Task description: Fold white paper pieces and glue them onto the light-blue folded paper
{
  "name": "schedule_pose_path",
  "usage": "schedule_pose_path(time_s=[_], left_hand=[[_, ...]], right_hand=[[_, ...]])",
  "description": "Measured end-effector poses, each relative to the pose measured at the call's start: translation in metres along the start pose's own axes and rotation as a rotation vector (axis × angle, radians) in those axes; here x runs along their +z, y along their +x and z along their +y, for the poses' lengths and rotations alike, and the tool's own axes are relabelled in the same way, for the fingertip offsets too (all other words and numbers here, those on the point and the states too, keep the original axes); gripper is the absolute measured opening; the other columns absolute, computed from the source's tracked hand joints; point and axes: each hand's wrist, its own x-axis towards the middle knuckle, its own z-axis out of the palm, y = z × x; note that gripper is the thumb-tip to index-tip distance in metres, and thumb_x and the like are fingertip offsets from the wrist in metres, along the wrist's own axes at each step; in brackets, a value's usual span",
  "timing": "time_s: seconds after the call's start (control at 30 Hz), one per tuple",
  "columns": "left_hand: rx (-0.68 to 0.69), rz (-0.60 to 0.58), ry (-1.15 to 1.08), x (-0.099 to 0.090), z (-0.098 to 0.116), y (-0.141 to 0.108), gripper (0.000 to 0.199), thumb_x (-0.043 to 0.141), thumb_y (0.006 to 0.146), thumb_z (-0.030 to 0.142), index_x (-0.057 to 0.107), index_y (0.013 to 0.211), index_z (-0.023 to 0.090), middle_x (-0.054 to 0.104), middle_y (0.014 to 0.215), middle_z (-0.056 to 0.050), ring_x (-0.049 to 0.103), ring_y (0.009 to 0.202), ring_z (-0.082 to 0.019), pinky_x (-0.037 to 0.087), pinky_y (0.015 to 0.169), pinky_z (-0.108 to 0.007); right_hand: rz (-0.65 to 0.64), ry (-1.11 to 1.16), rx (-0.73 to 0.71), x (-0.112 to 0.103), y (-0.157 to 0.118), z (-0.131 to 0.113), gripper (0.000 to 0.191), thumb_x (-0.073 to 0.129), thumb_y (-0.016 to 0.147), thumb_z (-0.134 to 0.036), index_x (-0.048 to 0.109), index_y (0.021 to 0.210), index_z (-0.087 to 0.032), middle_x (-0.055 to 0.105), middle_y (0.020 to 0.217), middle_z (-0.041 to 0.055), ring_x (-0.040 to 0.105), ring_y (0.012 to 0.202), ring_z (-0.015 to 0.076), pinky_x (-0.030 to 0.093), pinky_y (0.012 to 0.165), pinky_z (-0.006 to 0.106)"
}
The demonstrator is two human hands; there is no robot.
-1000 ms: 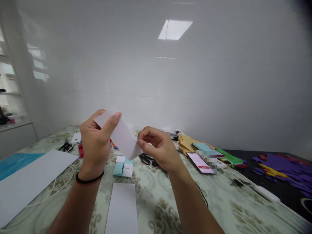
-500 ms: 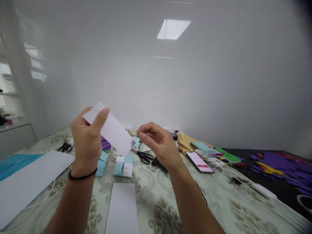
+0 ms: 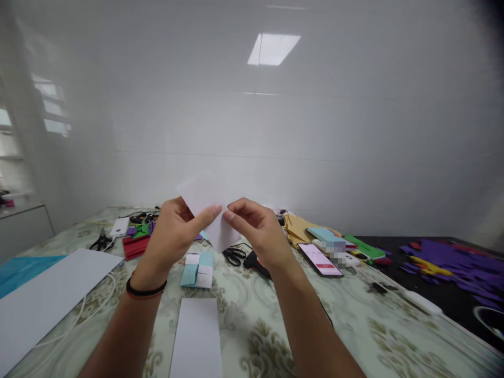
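Observation:
Raised above the table, a white sheet of paper (image 3: pixel 202 197) is pinched by my left hand (image 3: pixel 179 228), with the thumb stretched along its face. My right hand (image 3: pixel 258 226) grips the same paper's right edge between thumb and fingertips. Below the hands lies a folded blue-and-white paper piece (image 3: pixel 197 270). Closer to me, a white paper strip (image 3: pixel 197 338) rests flat on the patterned tablecloth. Black-handled scissors (image 3: pixel 234 255) lie just behind the right hand, beside a black tool (image 3: pixel 255 264) partly hidden by my wrist.
On the left are a large white sheet (image 3: pixel 59 294), a blue sheet (image 3: pixel 27 270), pliers (image 3: pixel 102 240) and red folded paper (image 3: pixel 134 248). To the right are a phone (image 3: pixel 319 260), yellow envelopes (image 3: pixel 297 229), a white cable and purple pieces (image 3: pixel 452 262). A wall stands behind.
My left hand has moved right and down with the white paper, bringing it to my right hand. The right fingertips have closed on the paper's edge.

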Motion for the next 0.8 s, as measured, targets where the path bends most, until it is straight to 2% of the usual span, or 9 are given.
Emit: schedule_pose_path(time_s=[0.13, 0.3, 0.53, 0.67, 0.8], left_hand=[[-0.02, 0.046, 0.164, 0.0031, 0.0005, 0.0, 0.031, 0.08, 0.082, 0.038, 0.07, 0.065, 0.013, 0.065, 0.059, -0.001, 0.055, 0.053, -0.012, 0.041, 0.048, -0.022], [0.017, 0.004, 0.147, 0.0023, -0.0016, 0.0018, 0.026, 0.081, 0.081, 0.038, 0.074, 0.074, 0.014, 0.072, 0.072, -0.003, 0.061, 0.064, -0.014, 0.047, 0.057, -0.022], [0.02, 0.059, 0.056, 0.0062, -0.0007, 0.0006, 0.019, 0.084, 0.077, 0.031, 0.074, 0.071, 0.015, 0.071, 0.069, -0.001, 0.061, 0.062, -0.013, 0.047, 0.055, -0.021], [0.021, 0.14, 0.051, 0.0073, 0.0002, -0.0012, 0.023, 0.082, 0.079, 0.029, 0.071, 0.064, 0.015, 0.067, 0.063, 0.0, 0.057, 0.057, -0.012, 0.044, 0.051, -0.021], [0.056, 0.293, -0.004, 0.0047, -0.0064, 0.0006, 0.024, 0.087, 0.076, 0.031, 0.071, 0.065, 0.015, 0.068, 0.065, 0.001, 0.059, 0.058, -0.013, 0.046, 0.053, -0.023]], right_hand=[[0.042, -0.038, -0.044, 0.002, 0.0005, 0.0003, 0.017, 0.075, 0.089, -0.035, 0.067, 0.084, -0.02, 0.062, 0.079, -0.0009, 0.056, 0.072, 0.0124, 0.044, 0.067, 0.026], [0.046, -0.036, -0.072, 0.0039, -0.0002, -0.0007, 0.014, 0.073, 0.088, -0.031, 0.066, 0.083, -0.021, 0.062, 0.078, -0.0012, 0.056, 0.073, 0.0127, 0.045, 0.067, 0.026], [0.023, -0.068, -0.083, 0.0054, -0.0007, -0.0034, 0.012, 0.072, 0.087, -0.028, 0.064, 0.082, -0.021, 0.06, 0.077, -0.0019, 0.056, 0.072, 0.0127, 0.046, 0.069, 0.027], [0.009, -0.072, -0.084, 0.0049, -0.0001, -0.0038, 0.012, 0.072, 0.085, -0.027, 0.063, 0.08, -0.021, 0.06, 0.076, -0.0019, 0.055, 0.071, 0.013, 0.047, 0.069, 0.027], [-0.016, -0.075, -0.069, 0.0046, -0.0001, -0.0033, 0.013, 0.073, 0.085, -0.028, 0.063, 0.079, -0.021, 0.061, 0.076, -0.0013, 0.056, 0.071, 0.0131, 0.047, 0.068, 0.027]])
